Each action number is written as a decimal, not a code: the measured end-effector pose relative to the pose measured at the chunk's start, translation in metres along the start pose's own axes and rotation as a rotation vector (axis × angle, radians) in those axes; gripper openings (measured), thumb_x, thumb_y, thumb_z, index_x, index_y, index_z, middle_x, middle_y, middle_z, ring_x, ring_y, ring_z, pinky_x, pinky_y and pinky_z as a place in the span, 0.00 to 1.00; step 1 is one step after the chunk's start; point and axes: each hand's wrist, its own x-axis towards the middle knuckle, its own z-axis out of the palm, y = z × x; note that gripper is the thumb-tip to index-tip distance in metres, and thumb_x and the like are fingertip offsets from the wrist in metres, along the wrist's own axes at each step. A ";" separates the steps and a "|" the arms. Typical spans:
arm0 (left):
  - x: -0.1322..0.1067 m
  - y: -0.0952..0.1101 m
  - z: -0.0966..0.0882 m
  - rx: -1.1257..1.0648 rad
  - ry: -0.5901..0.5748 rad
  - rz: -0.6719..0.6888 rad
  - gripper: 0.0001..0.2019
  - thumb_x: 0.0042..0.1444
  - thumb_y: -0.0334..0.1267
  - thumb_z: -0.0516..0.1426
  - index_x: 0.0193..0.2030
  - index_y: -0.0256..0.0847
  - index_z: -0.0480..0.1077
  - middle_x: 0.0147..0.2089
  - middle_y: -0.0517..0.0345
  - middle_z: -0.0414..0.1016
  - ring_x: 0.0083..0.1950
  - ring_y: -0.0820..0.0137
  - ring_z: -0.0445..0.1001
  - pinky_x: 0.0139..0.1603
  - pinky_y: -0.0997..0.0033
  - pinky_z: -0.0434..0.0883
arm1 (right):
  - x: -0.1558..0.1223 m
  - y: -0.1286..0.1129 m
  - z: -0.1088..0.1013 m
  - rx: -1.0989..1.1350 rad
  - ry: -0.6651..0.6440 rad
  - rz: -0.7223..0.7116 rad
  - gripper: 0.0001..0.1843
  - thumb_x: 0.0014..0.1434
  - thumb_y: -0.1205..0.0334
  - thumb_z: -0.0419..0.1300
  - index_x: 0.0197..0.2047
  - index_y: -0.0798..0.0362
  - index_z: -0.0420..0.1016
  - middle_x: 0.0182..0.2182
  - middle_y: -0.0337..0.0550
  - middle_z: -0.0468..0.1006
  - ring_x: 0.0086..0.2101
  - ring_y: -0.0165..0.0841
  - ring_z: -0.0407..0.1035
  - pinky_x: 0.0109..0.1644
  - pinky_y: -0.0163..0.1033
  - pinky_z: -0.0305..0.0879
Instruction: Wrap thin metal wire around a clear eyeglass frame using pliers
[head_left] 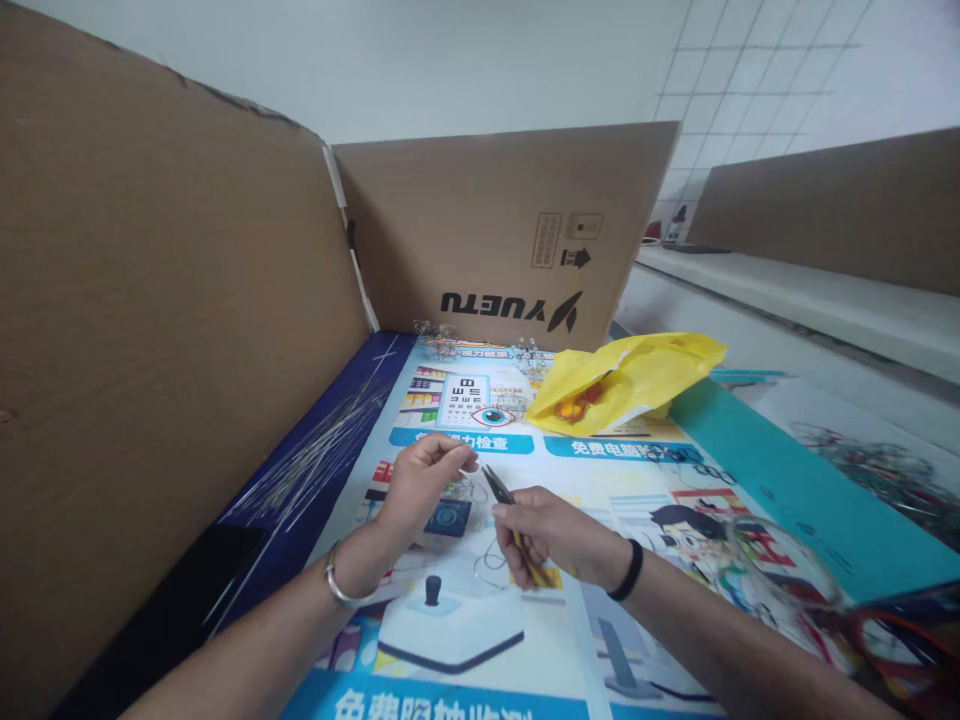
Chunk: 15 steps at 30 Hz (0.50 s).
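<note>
Thumb and forefinger of my left hand [427, 485] are pinched together on what looks like a thin wire [472, 490], whose fine loops show just below the fingertips. My right hand [536, 530] grips a pair of pliers [496, 486] with dark pointed jaws and yellow handles. The jaw tips point up and left, a short way from the left fingertips. Another fine loop of wire [491, 570] shows below, between the two hands.
A poster sheet [450, 640] covers the table. Cardboard panels [487, 230] stand left and behind. A yellow bag [637, 375] holds something orange. Straight metal wires [315, 450] lie left, wire tangles [877, 465] right. Red-handled scissors [862, 630] are at the lower right.
</note>
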 end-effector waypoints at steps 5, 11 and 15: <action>-0.006 0.004 0.005 0.030 0.017 0.035 0.08 0.50 0.40 0.57 0.28 0.36 0.70 0.28 0.57 0.75 0.32 0.72 0.72 0.31 0.75 0.68 | -0.001 0.001 0.012 0.041 -0.044 0.030 0.22 0.51 0.44 0.54 0.25 0.57 0.64 0.14 0.37 0.70 0.14 0.28 0.66 0.13 0.27 0.49; -0.009 0.002 0.008 0.037 0.020 0.054 0.07 0.49 0.39 0.58 0.28 0.37 0.71 0.28 0.58 0.75 0.30 0.73 0.71 0.30 0.76 0.68 | 0.001 0.002 0.014 0.061 0.045 0.022 0.21 0.51 0.44 0.54 0.25 0.56 0.63 0.12 0.36 0.69 0.13 0.28 0.65 0.12 0.27 0.50; -0.008 0.001 0.008 0.047 0.025 0.065 0.07 0.49 0.39 0.58 0.28 0.37 0.71 0.28 0.59 0.74 0.30 0.74 0.71 0.31 0.77 0.68 | 0.002 0.004 0.013 0.056 0.037 0.007 0.21 0.52 0.44 0.53 0.25 0.56 0.63 0.11 0.36 0.68 0.12 0.27 0.64 0.11 0.26 0.47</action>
